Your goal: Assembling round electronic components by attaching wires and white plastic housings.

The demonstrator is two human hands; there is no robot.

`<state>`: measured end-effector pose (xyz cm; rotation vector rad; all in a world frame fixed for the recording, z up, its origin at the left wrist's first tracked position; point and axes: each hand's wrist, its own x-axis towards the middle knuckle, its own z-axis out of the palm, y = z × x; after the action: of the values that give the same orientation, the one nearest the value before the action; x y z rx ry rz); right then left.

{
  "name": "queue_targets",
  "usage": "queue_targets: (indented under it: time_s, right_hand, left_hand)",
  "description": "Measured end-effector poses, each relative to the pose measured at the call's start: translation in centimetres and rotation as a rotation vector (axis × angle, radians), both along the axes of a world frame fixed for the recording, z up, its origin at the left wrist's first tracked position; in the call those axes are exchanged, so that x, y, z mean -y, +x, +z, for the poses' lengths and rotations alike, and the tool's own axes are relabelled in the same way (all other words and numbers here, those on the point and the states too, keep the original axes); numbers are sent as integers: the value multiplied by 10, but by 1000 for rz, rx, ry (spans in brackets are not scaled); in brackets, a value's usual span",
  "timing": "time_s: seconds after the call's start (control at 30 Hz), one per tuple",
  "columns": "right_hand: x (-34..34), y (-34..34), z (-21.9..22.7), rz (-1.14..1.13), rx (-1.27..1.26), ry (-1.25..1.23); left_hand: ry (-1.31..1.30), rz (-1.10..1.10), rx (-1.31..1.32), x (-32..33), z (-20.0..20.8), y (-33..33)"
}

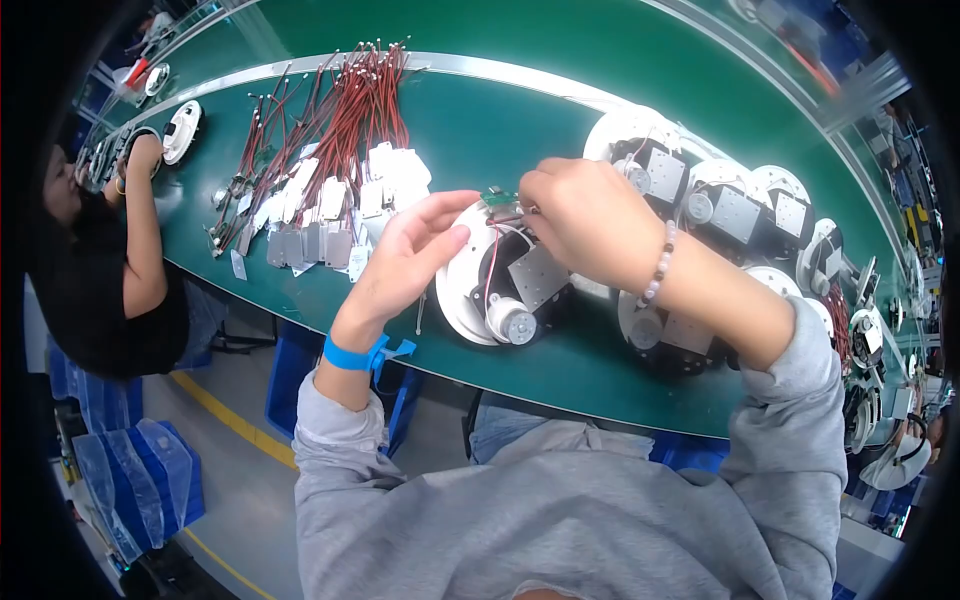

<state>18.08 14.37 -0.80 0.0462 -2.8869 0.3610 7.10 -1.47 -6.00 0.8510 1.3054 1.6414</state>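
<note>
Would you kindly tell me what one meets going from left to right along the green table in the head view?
Co-worker's hand, white disc, bundle of red wires, left hand, round white unit, right hand, smaller red wire bundle.

Reaching forward and inward with bare left forearm (342, 388) and right forearm (722, 308). Holding left hand (405, 245) angled inward, with fingers stretched and thumb set opposite them. Curling right hand (585, 215) over, showing its back, with fingertips bunched and partly hidden.
</note>
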Motion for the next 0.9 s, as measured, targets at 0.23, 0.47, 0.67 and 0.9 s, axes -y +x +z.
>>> queue_targets:
  time_s: [0.23,0.47,0.67,0.9]
  right_hand:
    - [0,6,3,17,-66,-165]
    - [7,17,24,-47,27,-207]
    - [4,26,17,61,-242,-163]
    - [10,37,22,140,-254,-49]
  left_hand:
    - [0,227,-144,-4,-2,13]
    - [-118,434,-320,-7,3,24]
    - [-73,604,-574,-9,6,35]
    - [-67,686,-521,-22,8,32]
